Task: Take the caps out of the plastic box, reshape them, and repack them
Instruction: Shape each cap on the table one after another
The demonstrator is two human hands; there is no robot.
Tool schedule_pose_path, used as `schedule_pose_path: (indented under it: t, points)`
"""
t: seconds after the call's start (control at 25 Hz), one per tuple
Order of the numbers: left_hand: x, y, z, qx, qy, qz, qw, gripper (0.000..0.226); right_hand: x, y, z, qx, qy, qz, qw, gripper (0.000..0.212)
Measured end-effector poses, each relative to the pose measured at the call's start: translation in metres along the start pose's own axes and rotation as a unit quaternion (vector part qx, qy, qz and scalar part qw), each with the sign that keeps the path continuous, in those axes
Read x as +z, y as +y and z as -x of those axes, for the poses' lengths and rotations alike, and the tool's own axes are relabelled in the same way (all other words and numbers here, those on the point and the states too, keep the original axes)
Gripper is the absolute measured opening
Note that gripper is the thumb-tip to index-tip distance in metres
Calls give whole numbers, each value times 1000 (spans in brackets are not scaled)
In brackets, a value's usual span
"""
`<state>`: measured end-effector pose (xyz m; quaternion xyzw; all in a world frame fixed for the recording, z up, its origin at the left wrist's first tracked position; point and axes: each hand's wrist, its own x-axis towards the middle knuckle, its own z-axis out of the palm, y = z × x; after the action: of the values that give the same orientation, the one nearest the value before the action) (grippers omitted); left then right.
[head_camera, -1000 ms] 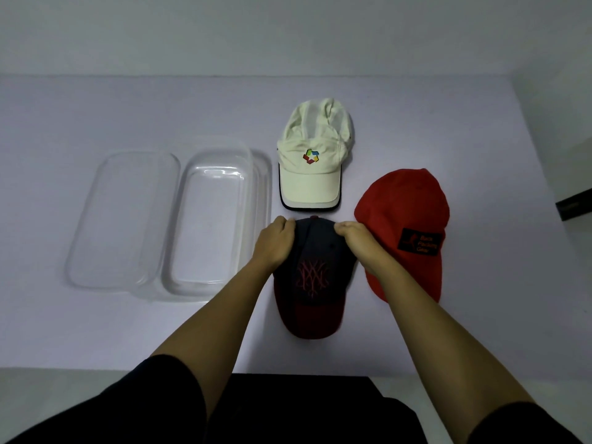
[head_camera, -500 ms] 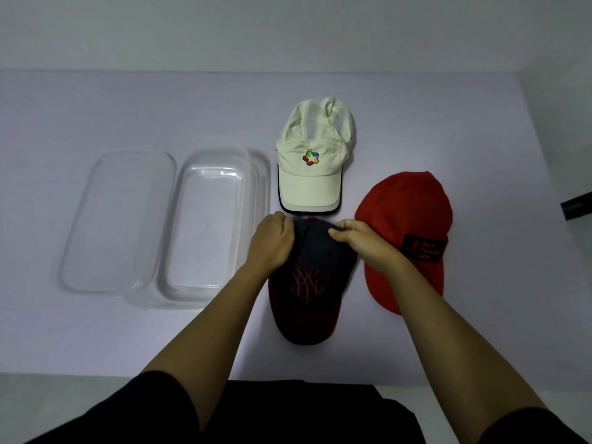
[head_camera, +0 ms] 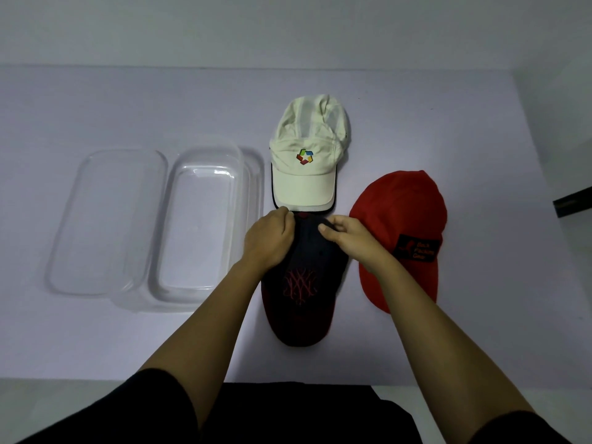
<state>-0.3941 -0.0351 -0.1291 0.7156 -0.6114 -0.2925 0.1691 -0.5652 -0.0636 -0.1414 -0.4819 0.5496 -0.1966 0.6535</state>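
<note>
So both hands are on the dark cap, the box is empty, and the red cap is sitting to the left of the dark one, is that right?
Not quite. The head view shows the red cap to the right of the dark cap, not the left. The rest holds: the left hand and right hand are on the dark cap, and the box is empty.

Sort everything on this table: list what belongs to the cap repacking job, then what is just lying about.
Belongs to the job:
dark cap, gripped by left hand and right hand
cream cap
red cap
clear plastic box
clear lid

Just lying about:
dark object at the right edge
</note>
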Motion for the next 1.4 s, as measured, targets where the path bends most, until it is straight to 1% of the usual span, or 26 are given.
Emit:
schedule_pose_path:
  t: [0.08, 0.2, 0.32, 0.44, 0.52, 0.6, 0.72, 0.8, 0.92, 1.04, 1.12, 1.24, 1.32, 1.4]
  points:
    - [2, 2, 1, 5, 9, -15, 1000, 37, 4, 11, 3, -55, 37, 37, 997, 5]
    - [3, 6, 5, 5, 15, -33, 999, 36, 12, 24, 7, -102, 70, 59, 991, 16]
    - [0, 6, 4, -14, -1, -9, 1000, 37, 15, 26, 10, -85, 55, 7, 995, 14]
    - [-4, 10, 0, -13, -38, 16, 999, 35, 14, 26, 7, -66, 33, -18, 997, 22]
    - [-4, 11, -1, 8, -56, 65, 996, 29, 16, 29, 7, -64, 52, -15, 996, 27]
    - [-4, 8, 1, 19, -56, 126, 990, 26, 19, 36, 12, -50, 89, -18, 995, 31]
    - [-5, 2, 1, 14, -44, 158, 986, 26, 24, 51, 23, -26, 134, -36, 990, 31]
    - [-4, 2, 0, 27, -36, 136, 990, 28, 29, 54, 27, -37, 165, -7, 986, 35]
    - [1, 3, 1, 45, -9, 67, 997, 31, 33, 55, 28, -74, 228, 50, 970, 37]
    - [3, 3, 2, 57, 12, 5, 998, 29, 35, 60, 29, -114, 279, 65, 951, 37]
    - [2, 2, 3, 58, 20, -9, 998, 26, 37, 62, 29, -126, 297, 69, 944, 35]
    - [1, 1, 3, 45, 30, -22, 998, 28, 42, 57, 27, -87, 308, 45, 946, 32]
    - [1, 1, 3, 40, 33, -28, 998, 32, 45, 51, 26, -56, 304, 0, 951, 29]
    - [1, 2, 2, 36, 37, -31, 998, 34, 44, 43, 23, -15, 282, -56, 957, 29]
